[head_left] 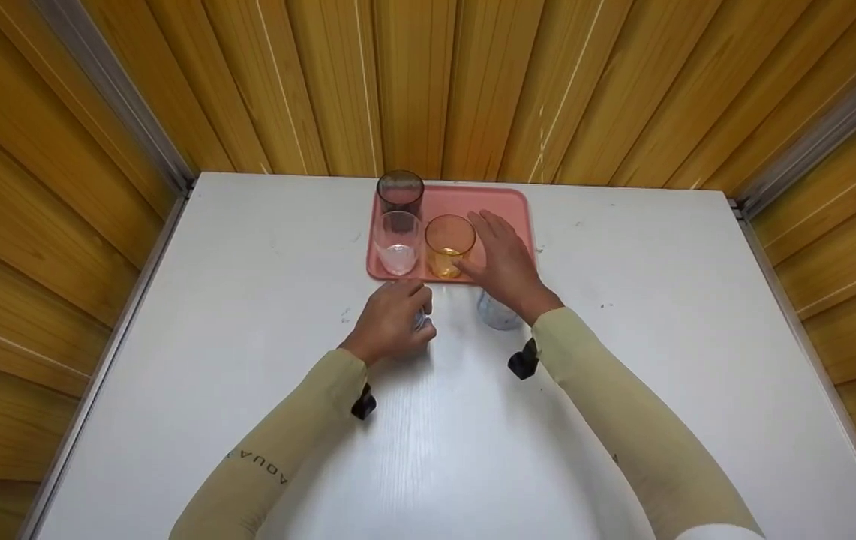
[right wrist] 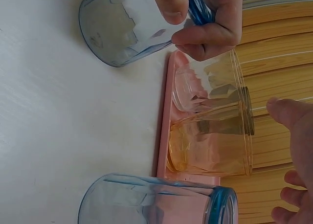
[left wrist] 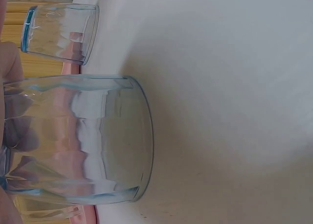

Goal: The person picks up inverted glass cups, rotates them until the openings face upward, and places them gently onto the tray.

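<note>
My left hand [head_left: 396, 321] grips a clear bluish glass [left wrist: 78, 141] by its thick blue base. The glass is upside down, its mouth toward the white table, just in front of the pink tray [head_left: 450, 196]. Over the tray, my right hand [head_left: 506, 266] has its fingers spread beside the amber glass [head_left: 449, 247], and the right wrist view shows a gap between them. A second bluish glass [head_left: 499, 313] stands mouth-down on the table, partly hidden beneath the right wrist. Left of the amber glass on the tray is a clear glass [head_left: 397, 247], with a dark glass [head_left: 400, 191] behind it.
The white table [head_left: 668, 360] ends at the back against a yellow wood-look wall [head_left: 412, 82], close behind the tray. Similar walls with grey metal edging [head_left: 116, 112] flank it on both sides.
</note>
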{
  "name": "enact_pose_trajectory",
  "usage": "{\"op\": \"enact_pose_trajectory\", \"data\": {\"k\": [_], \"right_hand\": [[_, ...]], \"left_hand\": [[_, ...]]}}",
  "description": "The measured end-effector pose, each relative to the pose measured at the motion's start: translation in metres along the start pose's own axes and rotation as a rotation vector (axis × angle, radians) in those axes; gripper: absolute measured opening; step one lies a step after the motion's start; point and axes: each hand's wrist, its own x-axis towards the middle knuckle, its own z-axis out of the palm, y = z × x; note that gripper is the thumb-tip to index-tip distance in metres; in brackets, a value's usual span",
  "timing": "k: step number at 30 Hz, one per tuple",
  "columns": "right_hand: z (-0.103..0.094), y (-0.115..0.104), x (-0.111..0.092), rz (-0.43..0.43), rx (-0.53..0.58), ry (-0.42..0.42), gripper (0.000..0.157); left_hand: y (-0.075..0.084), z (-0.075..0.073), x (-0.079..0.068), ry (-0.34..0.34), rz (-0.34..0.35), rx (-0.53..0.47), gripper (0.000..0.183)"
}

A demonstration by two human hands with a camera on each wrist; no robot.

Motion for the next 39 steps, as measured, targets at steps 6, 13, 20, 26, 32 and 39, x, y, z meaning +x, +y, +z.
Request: {"op": "enact_pose_trajectory", "data": {"k": [6, 13, 20, 26, 32, 39], "right_hand": [[0.0, 0.003, -0.003, 0.008, -0.021, -0.014, 0.079], [-0.001, 0.007, -0.007, 0.018, -0.008, -0.013, 0.08], [-0.002, 0.013, -0.012, 0.044, -0.009, -0.011, 0.077], [-0.001, 0.015, -0.016, 0.057, -0.02, -0.024, 0.075], [0.0, 0.016, -0.018, 0.044, -0.028, -0.01, 0.074], [0.0, 0.018, -0.022, 0.029, -0.05, -0.009, 0.07]], "left_hand": [[-0.002, 0.001, -0.001, 0.023, 0.02, 0.005, 0.017], [-0.002, 0.0, -0.002, 0.027, 0.032, 0.002, 0.018], [0.003, 0.0, 0.001, -0.04, -0.017, -0.009, 0.018], [0.004, -0.002, 0.003, -0.076, -0.039, -0.016, 0.018], [0.004, -0.003, 0.004, -0.085, -0.046, -0.02, 0.019], [0.003, -0.003, 0.004, -0.043, -0.027, -0.014, 0.019]]}}
